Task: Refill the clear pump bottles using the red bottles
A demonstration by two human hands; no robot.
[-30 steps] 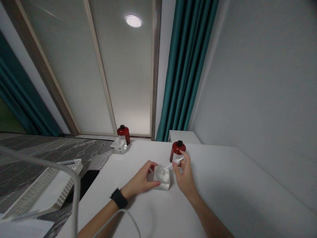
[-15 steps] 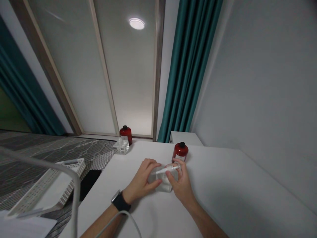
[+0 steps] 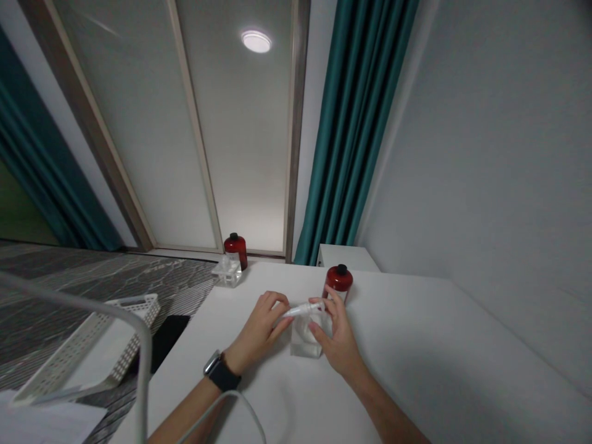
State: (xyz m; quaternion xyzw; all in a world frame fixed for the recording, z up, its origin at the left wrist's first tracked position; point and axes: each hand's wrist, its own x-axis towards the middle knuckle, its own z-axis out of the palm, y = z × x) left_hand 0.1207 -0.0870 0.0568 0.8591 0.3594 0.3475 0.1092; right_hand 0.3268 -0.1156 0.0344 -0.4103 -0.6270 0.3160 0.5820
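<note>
Two bare forearms reach forward from the lower edge of the head view, angling in toward each other. The left hand (image 3: 259, 327) lies palm down with a straight wrist, its fingers curled and pinched close at the tips. The right hand (image 3: 337, 342) stands on its edge, palm turned leftward, thumb and forefinger nipped together. The two hands are near each other, their fingertips just apart.

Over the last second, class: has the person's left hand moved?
Yes, the left hand has left the side of the clear bottle and risen to the end of the white pump above it.
</note>
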